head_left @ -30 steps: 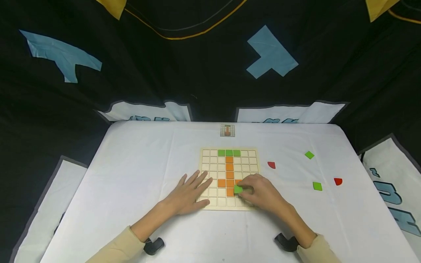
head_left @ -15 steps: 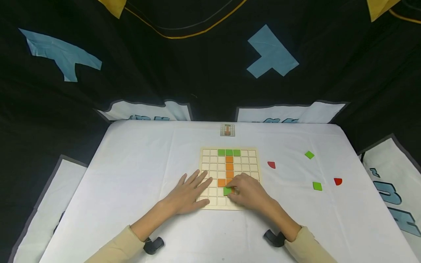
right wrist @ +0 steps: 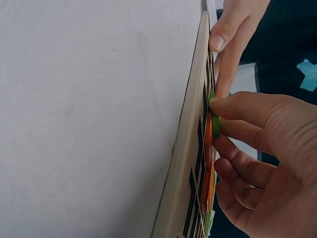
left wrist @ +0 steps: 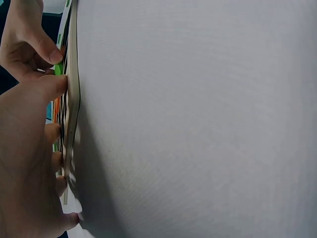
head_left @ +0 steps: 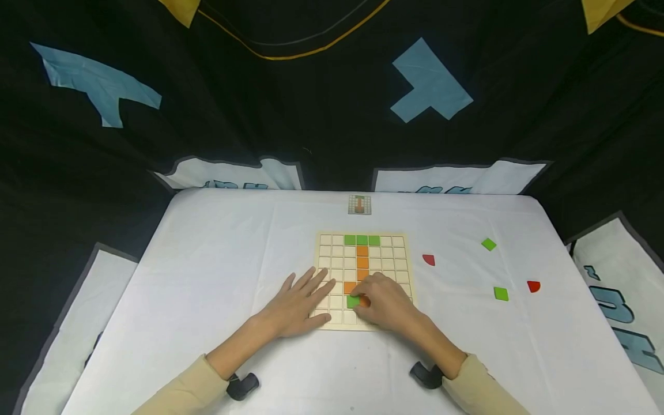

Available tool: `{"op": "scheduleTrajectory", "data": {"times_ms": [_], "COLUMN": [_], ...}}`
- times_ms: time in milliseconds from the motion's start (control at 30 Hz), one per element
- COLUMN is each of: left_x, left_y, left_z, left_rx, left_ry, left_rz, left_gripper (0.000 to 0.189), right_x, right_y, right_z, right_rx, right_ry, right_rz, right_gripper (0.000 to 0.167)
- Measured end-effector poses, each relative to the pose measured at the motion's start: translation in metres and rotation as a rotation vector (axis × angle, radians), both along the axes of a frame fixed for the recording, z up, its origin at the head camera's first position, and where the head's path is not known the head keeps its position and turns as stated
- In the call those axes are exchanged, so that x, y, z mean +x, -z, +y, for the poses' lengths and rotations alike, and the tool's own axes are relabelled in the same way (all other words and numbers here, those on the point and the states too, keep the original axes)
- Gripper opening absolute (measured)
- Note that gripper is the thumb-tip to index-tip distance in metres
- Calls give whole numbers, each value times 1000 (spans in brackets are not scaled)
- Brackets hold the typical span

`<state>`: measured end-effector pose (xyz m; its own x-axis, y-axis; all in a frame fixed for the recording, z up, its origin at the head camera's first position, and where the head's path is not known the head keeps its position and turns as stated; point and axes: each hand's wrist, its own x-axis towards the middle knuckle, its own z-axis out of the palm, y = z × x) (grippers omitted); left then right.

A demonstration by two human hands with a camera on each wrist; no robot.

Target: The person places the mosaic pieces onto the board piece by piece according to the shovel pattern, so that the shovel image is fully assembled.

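Observation:
A pale wooden grid board [head_left: 399, 264] lies on the table in the head view. My left hand [head_left: 293, 308] rests on its left edge, fingers spread. With thumb and fingertips, my right hand [head_left: 386, 302] pinches a green square tile [head_left: 353, 301] low on the board, over a cell left of the orange column. The right wrist view shows that green tile [right wrist: 215, 124] on edge, close over the board, beside orange tiles [right wrist: 207, 163]. Three green tiles [head_left: 362, 240] fill part of the top row, with orange tiles [head_left: 362, 262] running down below. The right hand hides some lower cells.
A small pattern card [head_left: 359, 204] lies behind the board. To the right are two loose green tiles [head_left: 489, 244] and two red quarter-round pieces [head_left: 428, 260]. White cloth covers the table [head_left: 218, 248]; a black curtain [head_left: 233, 115] hangs behind.
My right hand has moved left across the board with the green tile, from right of the orange column to its left side. The left hand has stayed in place.

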<state>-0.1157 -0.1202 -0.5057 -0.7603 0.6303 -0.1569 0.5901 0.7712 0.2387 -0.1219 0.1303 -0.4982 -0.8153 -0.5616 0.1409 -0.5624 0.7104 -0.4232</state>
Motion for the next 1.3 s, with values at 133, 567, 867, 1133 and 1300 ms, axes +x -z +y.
{"op": "scheduleTrajectory", "data": {"times_ms": [133,567,867,1133,1300], "left_x": [-1,-1,0,-1,-1], "left_y": [-1,-3,0,0,0], "left_z": [0,0,0,0,1], "left_rx": [-12,-12,-15,-22,-13], "left_ry": [-2,1,-9,-10,-4], "left_rz": [-2,-9,-19,-17,-11], "left_gripper": [72,72,73,73,72], "right_x": [0,0,2,3,6], "right_y": [0,1,4,1,-6], "right_z": [-3,-6,-5,3,28], "right_rx": [-4,-11,-18,-37,-104], "right_ry": [1,17,19,55,134], "right_rz": [-5,-11,-12,-19,-58], "right_gripper": [17,18,20,20,19]}}
